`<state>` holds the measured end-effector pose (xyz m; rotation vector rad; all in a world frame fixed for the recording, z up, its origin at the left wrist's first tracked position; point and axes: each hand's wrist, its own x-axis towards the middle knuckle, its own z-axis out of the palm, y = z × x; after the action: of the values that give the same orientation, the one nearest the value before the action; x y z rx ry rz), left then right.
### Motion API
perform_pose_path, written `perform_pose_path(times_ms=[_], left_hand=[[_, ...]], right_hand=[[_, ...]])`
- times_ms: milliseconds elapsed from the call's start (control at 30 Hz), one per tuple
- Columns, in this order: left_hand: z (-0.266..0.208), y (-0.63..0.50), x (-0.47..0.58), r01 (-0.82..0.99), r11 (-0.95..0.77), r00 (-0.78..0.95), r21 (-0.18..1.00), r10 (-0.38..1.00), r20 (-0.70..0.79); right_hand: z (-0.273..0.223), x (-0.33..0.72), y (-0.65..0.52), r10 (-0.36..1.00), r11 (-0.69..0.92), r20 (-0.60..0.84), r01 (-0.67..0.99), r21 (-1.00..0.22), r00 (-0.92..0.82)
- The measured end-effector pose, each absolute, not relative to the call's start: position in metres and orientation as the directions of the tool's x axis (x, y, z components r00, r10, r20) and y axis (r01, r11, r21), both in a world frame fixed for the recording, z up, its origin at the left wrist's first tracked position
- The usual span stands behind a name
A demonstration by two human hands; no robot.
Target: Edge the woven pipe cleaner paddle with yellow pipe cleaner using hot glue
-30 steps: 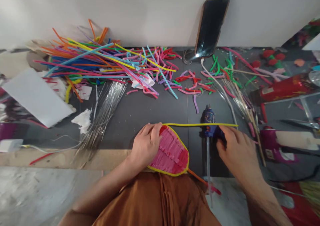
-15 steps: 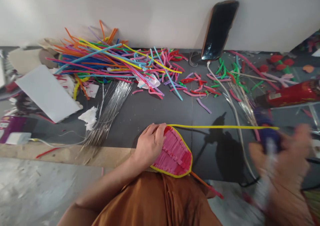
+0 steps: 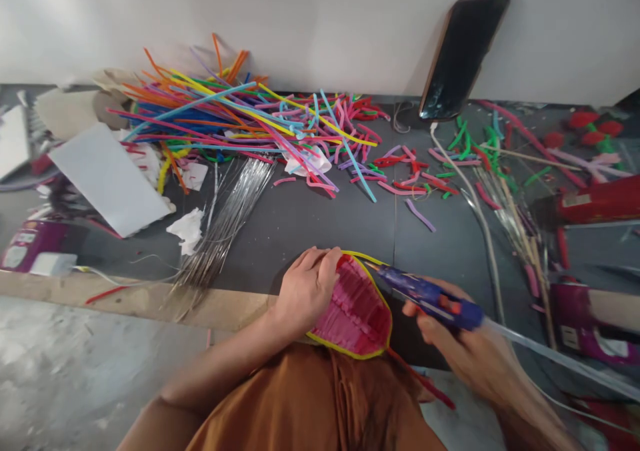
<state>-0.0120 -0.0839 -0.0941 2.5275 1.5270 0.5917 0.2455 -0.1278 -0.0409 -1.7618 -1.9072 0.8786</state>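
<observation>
My left hand is closed on the upper left end of a pink pipe-cleaner petal, held just above my lap at the table's front edge. A yellow pipe cleaner borders the petal, and a loose length of yellow leaves it at the top, running right behind the nozzle. Gripped in my right hand is a blue glue gun, its tip close to the petal's upper right edge. Whether the tip touches is unclear. A long clear glue stick sticks out of its back. A red stem hangs below the petal.
Colourful pipe cleaners are heaped at the back left, with cut pieces scattered rightward. Metal wires and a white box lie left. A phone leans on the wall, its white cable crossing the table. A red tool lies right.
My right hand has brought the glue gun leftward from the far right to the petal's upper edge. My left hand keeps its hold. The view has shifted slightly.
</observation>
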Motion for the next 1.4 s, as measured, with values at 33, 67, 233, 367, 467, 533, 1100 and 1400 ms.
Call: perform_pose_path(times_ms=[33,67,233,367,467,533,1100,1400], left_hand=[[-0.094,-0.084,-0.012,0.822,-0.481,0.412,0.305,0.872,0.265],[-0.094,-0.084,-0.012,0.823,-0.48,0.411,0.303,0.872,0.265],[-0.096,-0.084,-0.012,0.826,-0.477,0.41,0.3,0.874,0.262],[-0.095,-0.084,-0.013,0.812,-0.491,0.414,0.316,0.866,0.28],[-0.093,-0.084,-0.013,0.8,-0.501,0.423,0.329,0.861,0.283],[-0.093,-0.084,-0.013,0.799,-0.497,0.417,0.338,0.864,0.284],[-0.096,-0.085,-0.014,0.8,-0.475,0.402,0.368,0.878,0.259],[-0.096,-0.086,-0.014,0.803,-0.483,0.42,0.348,0.874,0.245]], right_hand=[[-0.052,0.237,-0.122,0.973,-0.001,-0.163,0.701,-0.713,-0.165],[-0.061,0.23,-0.117,0.961,-0.02,-0.201,0.671,-0.741,-0.192],[-0.078,0.219,-0.108,0.95,-0.086,-0.253,0.621,-0.779,-0.185],[-0.076,0.221,-0.106,0.94,-0.093,-0.275,0.625,-0.775,-0.201],[-0.079,0.221,-0.106,0.937,-0.092,-0.285,0.642,-0.761,-0.203],[-0.082,0.22,-0.106,0.937,-0.093,-0.286,0.642,-0.761,-0.202],[-0.081,0.22,-0.104,0.932,-0.135,-0.322,0.662,-0.737,-0.168],[-0.074,0.216,-0.101,0.949,-0.103,-0.271,0.654,-0.75,-0.161]])
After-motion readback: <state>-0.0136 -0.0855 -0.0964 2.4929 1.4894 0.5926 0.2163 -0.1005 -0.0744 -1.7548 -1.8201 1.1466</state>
